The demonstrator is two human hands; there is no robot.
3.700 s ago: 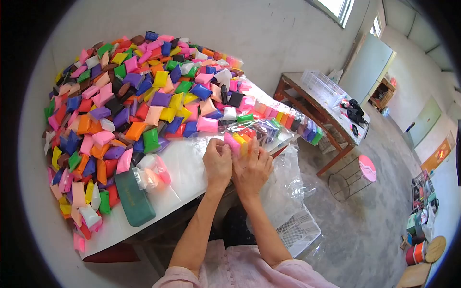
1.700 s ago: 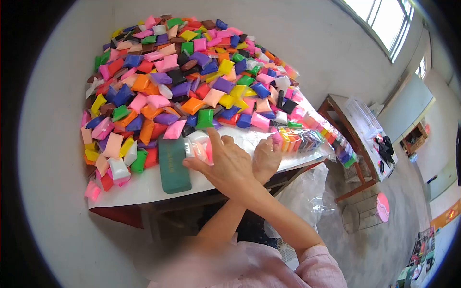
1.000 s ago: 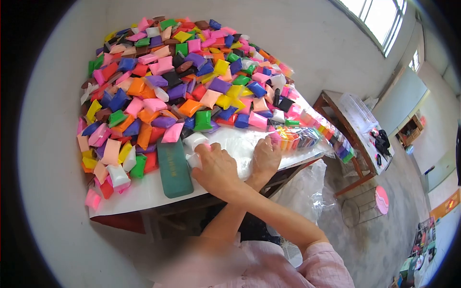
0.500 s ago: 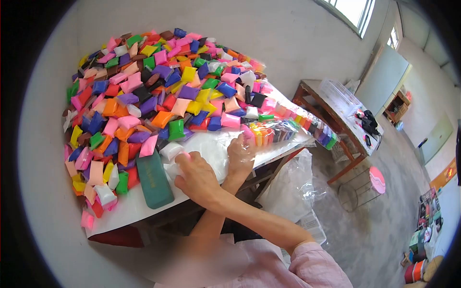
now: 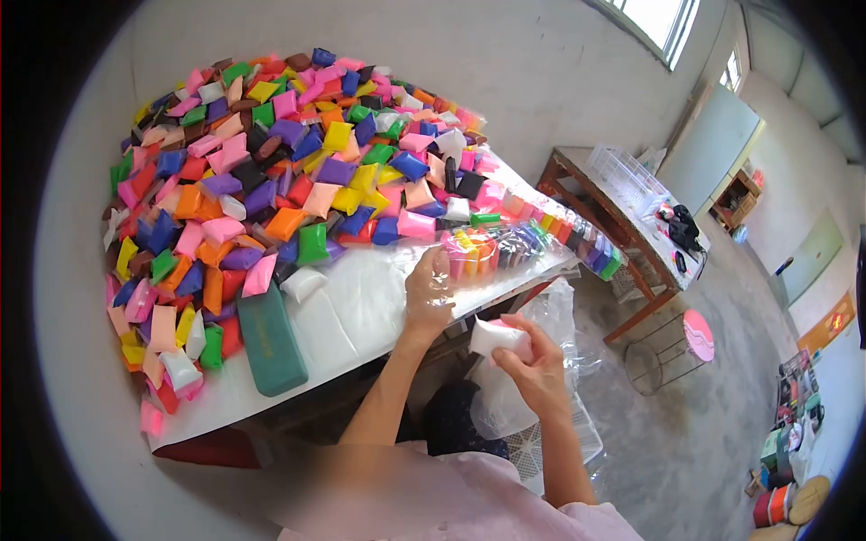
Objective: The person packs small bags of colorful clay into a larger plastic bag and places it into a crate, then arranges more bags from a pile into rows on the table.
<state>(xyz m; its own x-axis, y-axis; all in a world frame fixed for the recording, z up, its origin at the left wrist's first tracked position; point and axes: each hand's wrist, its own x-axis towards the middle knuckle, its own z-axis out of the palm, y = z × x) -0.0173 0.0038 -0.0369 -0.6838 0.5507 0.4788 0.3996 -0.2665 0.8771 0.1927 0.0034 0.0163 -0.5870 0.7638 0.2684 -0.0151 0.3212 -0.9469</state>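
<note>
My right hand [image 5: 538, 365] is closed round a white packet [image 5: 501, 337] with a little pink showing at its edge, held in front of the table edge. At the table's front, my left hand [image 5: 429, 290] grips the near end of a clear plastic bag [image 5: 534, 236]. Pink, yellow, orange and other coloured packets [image 5: 475, 252] lie in a row inside that bag. The left fingertips are partly covered by the shiny film. Left of that hand, a loose white packet [image 5: 303, 283] rests beside a green box-shaped block [image 5: 271, 344].
A large heap of small coloured packets [image 5: 271, 171] covers the white tabletop [image 5: 338, 329] against the wall. More packets in rows [image 5: 591, 248] run along the right end. Beyond stand a side table with a clear basket [image 5: 627, 180], a pink-topped wire stool [image 5: 697, 335] and plastic sheeting [image 5: 550, 352].
My right hand has moved from the packets at the left, across my left arm, to the right, and now holds a white packet. My left hand stays at the clear bag.
</note>
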